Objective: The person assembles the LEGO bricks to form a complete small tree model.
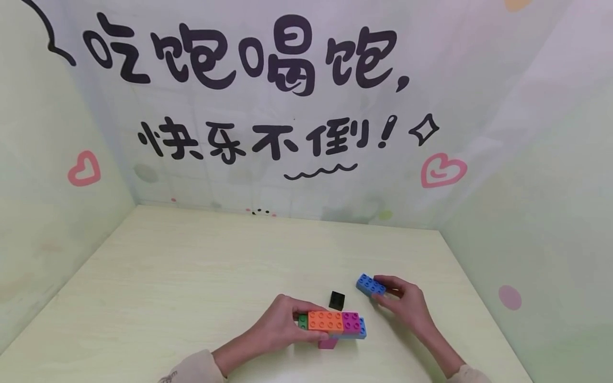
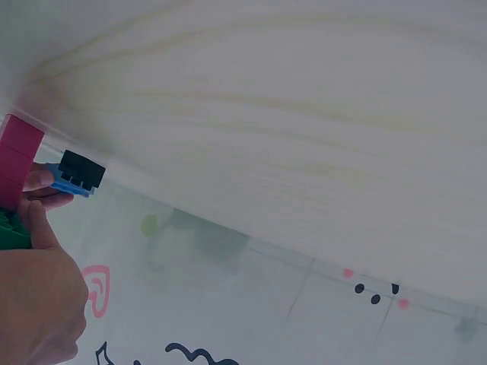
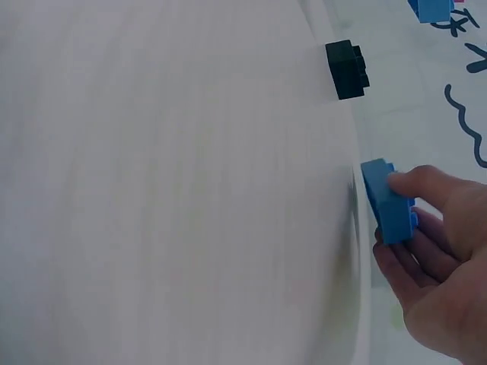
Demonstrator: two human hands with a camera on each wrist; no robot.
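Observation:
My left hand (image 1: pixel 300 321) grips a joined row of bricks (image 1: pixel 335 322) low over the table: green at the left end, then orange, magenta and blue, with a pink piece (image 1: pixel 328 343) beneath. In the left wrist view the magenta brick (image 2: pixel 19 160) and the green one (image 2: pixel 14 232) show beside my left hand (image 2: pixel 38 304). My right hand (image 1: pixel 381 290) pinches a single blue brick (image 1: pixel 370 285) just right of the row. The right wrist view shows that blue brick (image 3: pixel 388 201) between thumb and fingers of my right hand (image 3: pixel 434 258). A small black brick (image 1: pixel 337 300) lies between the hands.
The pale wooden table (image 1: pixel 191 276) is enclosed by a printed back wall (image 1: pixel 268 133) and plain side walls. The black brick also shows in the wrist views (image 2: pixel 81 169) (image 3: pixel 348 70).

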